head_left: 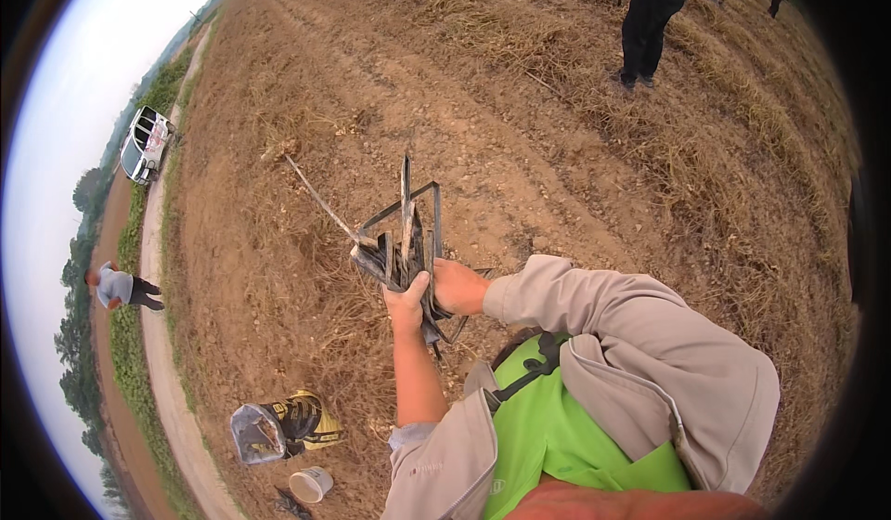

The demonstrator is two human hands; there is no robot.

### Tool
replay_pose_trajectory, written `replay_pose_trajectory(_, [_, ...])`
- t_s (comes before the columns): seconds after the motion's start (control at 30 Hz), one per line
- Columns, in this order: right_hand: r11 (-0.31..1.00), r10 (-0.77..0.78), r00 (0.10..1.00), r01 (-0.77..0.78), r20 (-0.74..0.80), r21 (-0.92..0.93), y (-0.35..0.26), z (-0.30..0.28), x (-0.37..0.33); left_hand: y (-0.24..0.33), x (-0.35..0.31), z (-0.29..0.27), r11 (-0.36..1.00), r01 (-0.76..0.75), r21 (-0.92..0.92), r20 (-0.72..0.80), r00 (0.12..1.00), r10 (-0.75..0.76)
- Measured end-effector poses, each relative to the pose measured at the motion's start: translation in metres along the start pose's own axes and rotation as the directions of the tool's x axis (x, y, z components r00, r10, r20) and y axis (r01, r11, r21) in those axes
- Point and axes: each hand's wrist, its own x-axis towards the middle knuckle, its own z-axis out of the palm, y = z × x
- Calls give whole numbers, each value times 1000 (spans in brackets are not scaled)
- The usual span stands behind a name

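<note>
In front of my chest is a bundle of flat, dirty black drip tape (408,255), folded into stiff loops. My left hand (405,305) is closed round its lower part, thumb pointing up. On the other side my right hand (459,287) presses against the same bundle with its fingers closed, partly hidden by the strips. Loops and cut ends stick up above both hands, and a few hang below. One long pale strand (320,200) reaches out from the bundle to the upper left.
Dry stalks cover the rutted soil (483,158). At the lower left lie a black-and-yellow sack (316,420) and a white bucket (311,485). A person in dark trousers (648,28) stands ahead right. Another person (116,286) and a white pickup (146,145) are by the track (158,316).
</note>
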Motion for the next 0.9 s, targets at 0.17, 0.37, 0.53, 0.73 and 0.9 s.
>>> replay_pose_trajectory(0.17, [990, -22, 999, 16, 41, 143, -7, -7, -10, -4, -2, -5, 995, -53, -85, -141, 989, 41])
replay_pose_trajectory(0.37, [949, 85, 987, -121, -136, -291, -1, -53, -12, -6, -21, -14, 998, -15, -64, -219, 976, 0])
replay_pose_trajectory(0.53, [879, 99, 994, -104, -34, -466, 36, -88, 18, 12, -43, -30, 983, 127, -134, -65, 988, -137])
replay_pose_trajectory(0.73, [903, 24, 937, 129, 348, -410, 65, -105, 62, 11, -37, -47, 984, 172, 41, 83, 981, -175])
replay_pose_trajectory(0.9, [988, -111, 984, 94, 143, 122, 53, -53, 68, -9, -16, -78, 939, 321, -122, 213, 933, -291])
